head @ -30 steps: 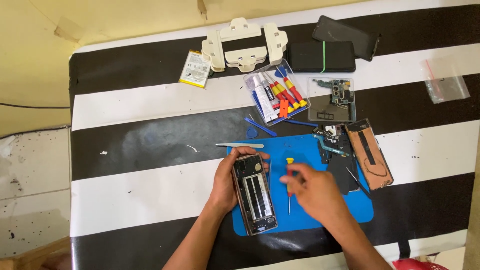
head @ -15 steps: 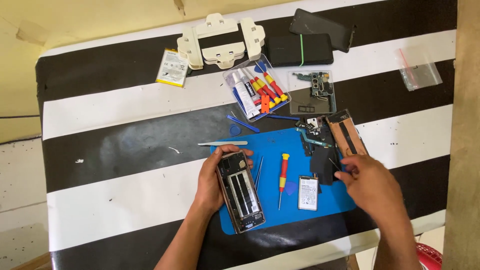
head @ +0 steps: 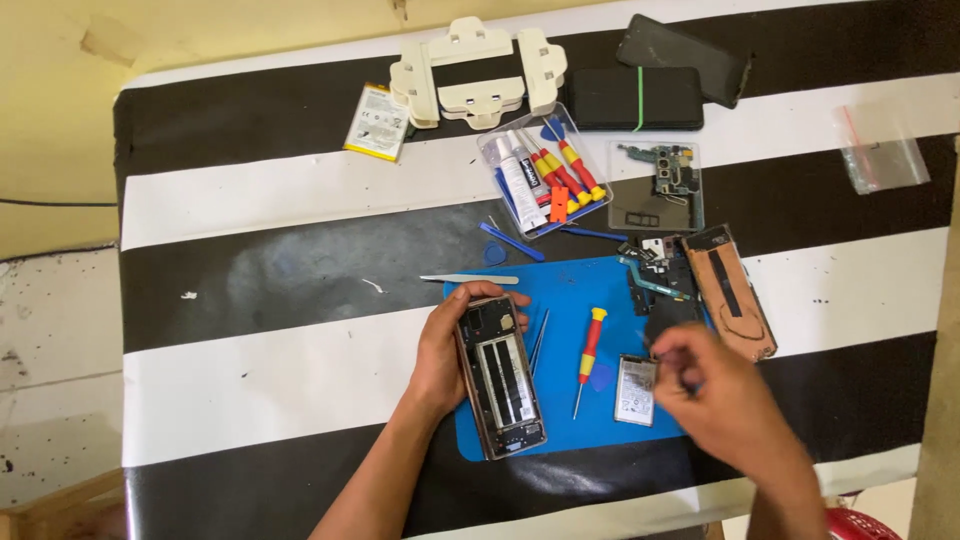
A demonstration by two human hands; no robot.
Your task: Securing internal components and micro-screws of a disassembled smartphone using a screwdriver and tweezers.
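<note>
Head view: right hand [head: 715,400] nearer battery [head: 635,389].

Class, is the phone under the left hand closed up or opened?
Opened: the phone lies back-off, its inner frame exposed, steadied by the left hand.

Your table [head: 300,270] wears a cover of broad black and white stripes. Toward its near edge lies a blue mat [head: 585,290], with a thin pale spudger [head: 468,279] just off its far left corner. Along the far edge you have a cream-coloured clamp jig [head: 478,70], a yellow-edged battery [head: 376,122] to its left, and two dark phone panels [head: 660,85] to its right. A clear tray of screwdrivers and tubes [head: 545,170] sits mid-table beside a clear tray of circuit parts [head: 655,185]. A small plastic bag [head: 885,160] lies near the right edge.
</note>
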